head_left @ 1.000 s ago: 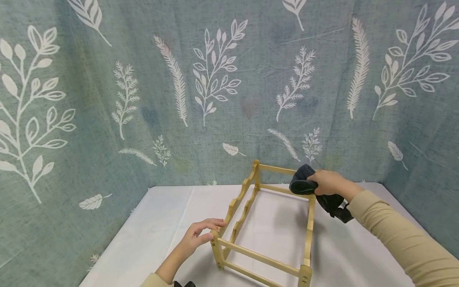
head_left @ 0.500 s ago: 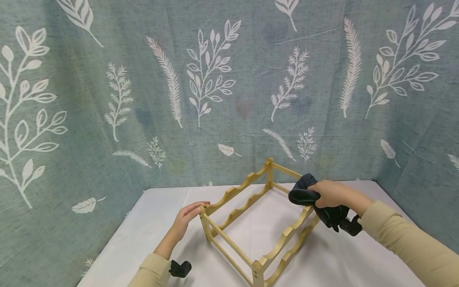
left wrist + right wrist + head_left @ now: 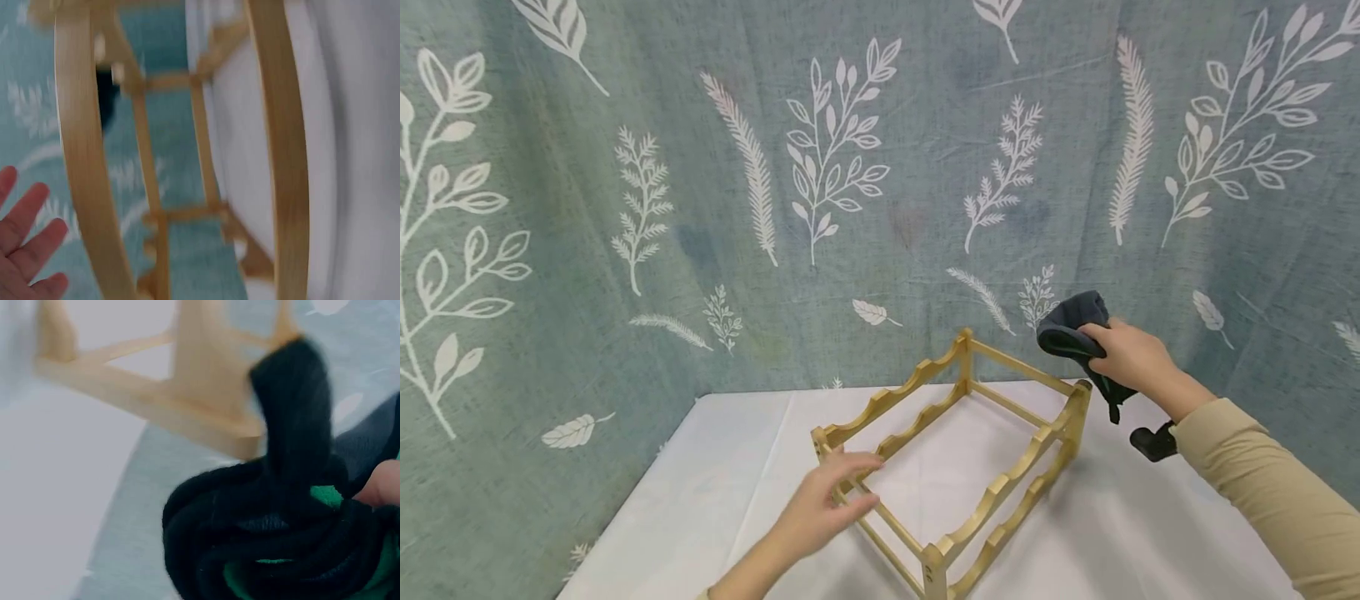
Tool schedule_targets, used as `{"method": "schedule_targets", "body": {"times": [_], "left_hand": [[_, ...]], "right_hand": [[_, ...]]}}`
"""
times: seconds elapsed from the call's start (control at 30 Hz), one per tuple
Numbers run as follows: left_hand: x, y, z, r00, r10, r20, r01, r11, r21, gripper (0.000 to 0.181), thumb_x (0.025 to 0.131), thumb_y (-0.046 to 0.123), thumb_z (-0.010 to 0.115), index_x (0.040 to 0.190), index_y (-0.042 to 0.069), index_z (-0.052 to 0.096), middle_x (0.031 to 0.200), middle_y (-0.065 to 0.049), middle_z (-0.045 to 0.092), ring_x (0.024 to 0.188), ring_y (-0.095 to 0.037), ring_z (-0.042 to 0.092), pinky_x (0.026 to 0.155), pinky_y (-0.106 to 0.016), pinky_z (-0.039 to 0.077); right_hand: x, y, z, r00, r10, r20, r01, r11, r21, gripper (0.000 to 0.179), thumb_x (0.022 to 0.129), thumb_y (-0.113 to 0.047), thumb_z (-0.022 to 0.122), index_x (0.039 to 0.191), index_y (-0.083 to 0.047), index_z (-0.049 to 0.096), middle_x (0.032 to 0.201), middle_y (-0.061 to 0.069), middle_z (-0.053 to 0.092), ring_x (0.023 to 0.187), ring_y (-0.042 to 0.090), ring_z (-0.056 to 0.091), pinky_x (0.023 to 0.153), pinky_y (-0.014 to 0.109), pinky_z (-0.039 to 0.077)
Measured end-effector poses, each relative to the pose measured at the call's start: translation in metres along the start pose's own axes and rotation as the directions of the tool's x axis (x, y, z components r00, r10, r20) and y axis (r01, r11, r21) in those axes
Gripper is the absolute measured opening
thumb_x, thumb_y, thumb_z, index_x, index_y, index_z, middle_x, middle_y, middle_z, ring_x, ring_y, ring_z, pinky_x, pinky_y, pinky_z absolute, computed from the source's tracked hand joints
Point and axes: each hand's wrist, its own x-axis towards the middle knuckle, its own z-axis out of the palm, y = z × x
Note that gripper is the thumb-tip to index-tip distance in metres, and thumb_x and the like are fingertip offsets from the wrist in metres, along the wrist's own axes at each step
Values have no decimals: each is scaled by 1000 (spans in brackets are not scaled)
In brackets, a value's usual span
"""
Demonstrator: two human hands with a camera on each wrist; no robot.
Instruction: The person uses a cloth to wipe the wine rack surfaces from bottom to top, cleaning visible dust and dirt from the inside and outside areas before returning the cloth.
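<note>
A light wooden wine rack [image 3: 992, 500] with scalloped rails stands at an angle on the table in the head view. My right hand [image 3: 1135, 358] grips a folded dark cloth [image 3: 1075, 325], raised near the rack's far right corner post. The right wrist view shows thick layers of the cloth [image 3: 250, 531], green between the folds, and a dark strap [image 3: 297, 406] sticking up from it. My left hand [image 3: 827, 504] is at the rack's left end, fingers spread and holding nothing. Its fingers [image 3: 34, 250] appear apart from the wooden bars [image 3: 94, 156] in the left wrist view.
White cloth covers the table [image 3: 737, 467]. Behind it and at both sides hangs a blue-green curtain [image 3: 917, 183] with white leaf prints. A black wrist camera [image 3: 1153, 443] sits under my right cuff.
The rack turned on the table, its near end swinging left, then stayed in place. My left hand has come off its corner toward me. My right hand has lifted the cloth up and right.
</note>
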Motion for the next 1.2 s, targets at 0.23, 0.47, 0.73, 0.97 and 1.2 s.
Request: {"method": "schedule_targets", "body": {"times": [0.23,0.47,0.73,0.97,1.2], "left_hand": [[-10,36,44,986,-10,168,12,1000,-6,26,80,34,69,102,21,63,101,11,67,105,-16,57,86,-72,28],[-11,33,55,998,35,57,-34,999,-15,18,76,26,73,92,22,66,97,10,67,98,-10,58,83,-76,24],[-14,-6,30,996,-6,89,13,997,-77,23,77,19,73,99,20,66,115,-4,64,123,-26,47,104,-57,25],[-12,-46,10,988,-33,151,49,994,-101,28,84,11,64,111,15,63,130,-8,54,135,-26,30,109,-51,18],[5,-75,9,986,-23,167,35,997,-70,30,88,2,54,115,15,58,136,-11,47,134,-34,29,108,-53,16]], "right_hand": [[6,9,32,990,-134,47,137,988,-72,41,81,-14,68,119,-5,56,95,19,55,78,31,58,55,40,46],[0,11,30,977,-208,44,212,974,-84,31,81,-11,67,111,-6,61,95,16,57,81,31,58,63,44,48],[-24,13,32,971,-238,19,239,970,-41,27,80,-11,68,106,-8,61,92,13,56,78,29,59,60,43,48],[-52,5,33,961,-270,-57,264,960,-99,25,76,-9,71,100,-9,62,76,1,48,60,12,44,50,27,35],[-73,2,31,962,-262,-71,256,963,-90,26,76,-8,71,100,-9,63,79,0,50,63,10,44,52,26,34]]}}
